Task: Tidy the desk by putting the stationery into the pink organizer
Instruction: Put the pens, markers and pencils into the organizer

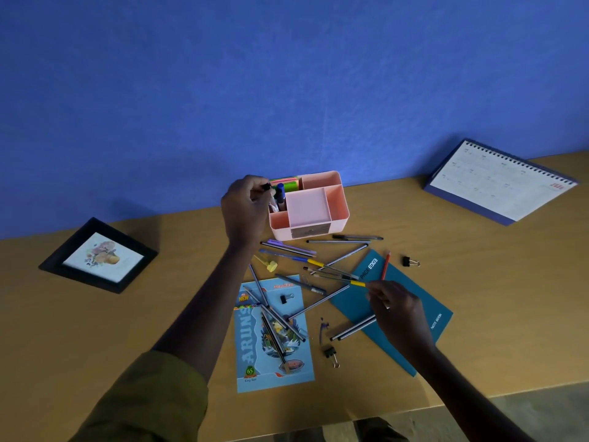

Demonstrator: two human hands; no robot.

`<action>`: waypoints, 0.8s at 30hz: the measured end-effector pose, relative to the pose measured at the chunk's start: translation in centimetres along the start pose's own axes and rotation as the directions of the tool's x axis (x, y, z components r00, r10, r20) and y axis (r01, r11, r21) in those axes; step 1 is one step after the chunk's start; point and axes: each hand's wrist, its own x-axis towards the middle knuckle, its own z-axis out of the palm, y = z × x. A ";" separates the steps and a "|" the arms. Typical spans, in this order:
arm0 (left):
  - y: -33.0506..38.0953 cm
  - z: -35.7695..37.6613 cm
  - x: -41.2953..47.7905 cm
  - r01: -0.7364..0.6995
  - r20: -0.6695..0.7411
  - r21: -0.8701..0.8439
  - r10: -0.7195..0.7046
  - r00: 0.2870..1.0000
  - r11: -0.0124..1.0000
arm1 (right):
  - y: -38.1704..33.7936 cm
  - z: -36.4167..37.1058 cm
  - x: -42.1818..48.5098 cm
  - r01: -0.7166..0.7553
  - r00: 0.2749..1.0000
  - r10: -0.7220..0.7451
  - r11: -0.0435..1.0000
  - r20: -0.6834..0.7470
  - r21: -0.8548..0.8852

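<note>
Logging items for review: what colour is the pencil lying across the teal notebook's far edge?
The pencil is red, clearest in the head view.

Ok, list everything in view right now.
pink organizer: one, pink, back of desk
markers: few, blue and dark, organizer's left compartment
sticky notes: one stack, green-pink, organizer's back-left compartment
loose pens: many, mostly dark, scattered before organizer
notebooks: two, light blue and teal, under pens
red pencil: one, red, right of pens
small bottle: one, yellow-capped, among pens
binder clips: three, black, among pens
calendar: one, white, far right
picture frame: one, black, left
left hand: holds black marker over organizer
right hand: pinches yellow-banded pen
</note>
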 end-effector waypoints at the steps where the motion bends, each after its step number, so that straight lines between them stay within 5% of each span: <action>1: -0.3 0.3 -0.1 0.007 0.002 0.011 -0.007 1.000 1.000 | 0.1 0.0 -0.1 -0.003 1.000 0.003 1.000 0.001 -0.009; 24: -4.2 3.9 -0.7 -0.069 0.140 0.295 0.028 0.990 0.953 | 3.1 0.9 -1.0 -0.103 0.993 0.108 0.991 0.044 -0.090</action>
